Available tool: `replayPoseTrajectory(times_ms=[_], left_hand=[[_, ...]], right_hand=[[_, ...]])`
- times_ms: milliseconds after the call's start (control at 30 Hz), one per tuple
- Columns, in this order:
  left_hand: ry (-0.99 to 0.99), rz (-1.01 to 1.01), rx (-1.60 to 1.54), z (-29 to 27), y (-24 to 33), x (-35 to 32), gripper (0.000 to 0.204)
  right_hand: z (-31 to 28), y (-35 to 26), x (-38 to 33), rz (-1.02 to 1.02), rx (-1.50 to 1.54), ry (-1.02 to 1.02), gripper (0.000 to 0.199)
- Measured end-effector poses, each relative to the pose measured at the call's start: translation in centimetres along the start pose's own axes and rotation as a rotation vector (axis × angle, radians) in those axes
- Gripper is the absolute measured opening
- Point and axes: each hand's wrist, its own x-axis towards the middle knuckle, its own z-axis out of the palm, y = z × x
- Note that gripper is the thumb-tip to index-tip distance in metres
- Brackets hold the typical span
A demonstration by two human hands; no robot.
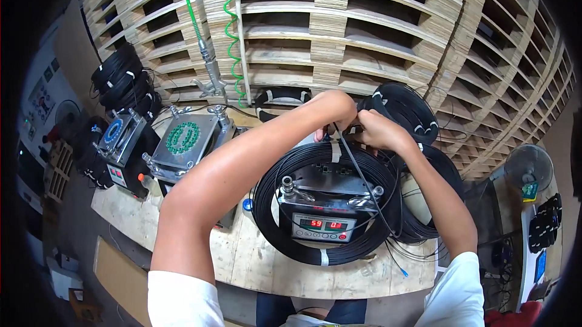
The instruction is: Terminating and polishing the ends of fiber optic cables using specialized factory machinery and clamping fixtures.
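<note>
A large coil of black cable (262, 218) leans against a small metal machine (327, 206) with a lit red display; white ties band the coil at top and bottom. My left hand (336, 112) is closed on a strand of black cable (356, 166) just above the coil's top. This strand slants down to the right across the coil. Close beside it, my right hand (382, 130) has its fingers bent and pinched together; what lies between them is hidden. A cable end with a blue tip (405, 273) lies at the table's front right.
More black coils (406, 112) stand behind and right of my hands. Two other metal machines, one with a green ring (182, 138) and one with a blue ring (113, 131), occupy the wooden table (242, 266). Stacked pallets (327, 24) rise behind; an air gun (211, 75) hangs there.
</note>
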Motion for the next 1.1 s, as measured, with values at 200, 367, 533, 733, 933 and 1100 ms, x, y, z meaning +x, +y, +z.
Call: replayPoseTrajectory(times_ms=[200, 367, 533, 733, 933, 1100], left_hand=[[0.273, 0.109, 0.284, 1.6, 1.5, -2.6, 0.020], [0.390, 0.136, 0.335, 2.5, 0.6, -1.6, 0.027], [0.013, 0.101, 0.026, -0.2, -1.7, 1.2, 0.031], [0.166, 0.527, -0.668, 2.3, -9.5, -2.1, 0.052], [0.625, 0.676, -0.294, 6.1, -9.7, 1.3, 0.063], [0.722, 0.619, 0.048, 6.2, -7.5, 1.6, 0.064]], right_hand=[[0.3, 0.2, -0.5, -0.077, -0.031, 0.104, 0.023], [0.7, -0.2, -0.8, -0.103, -0.014, 0.145, 0.016], [-0.4, 2.0, 0.8, -0.113, 0.000, 0.019, 0.026], [-6.1, 1.8, -1.2, 0.021, 0.399, -0.104, 0.056], [-5.2, 5.0, 5.8, 0.222, -0.165, -0.086, 0.065], [-3.2, 5.1, 7.2, 0.279, -0.126, -0.105, 0.067]])
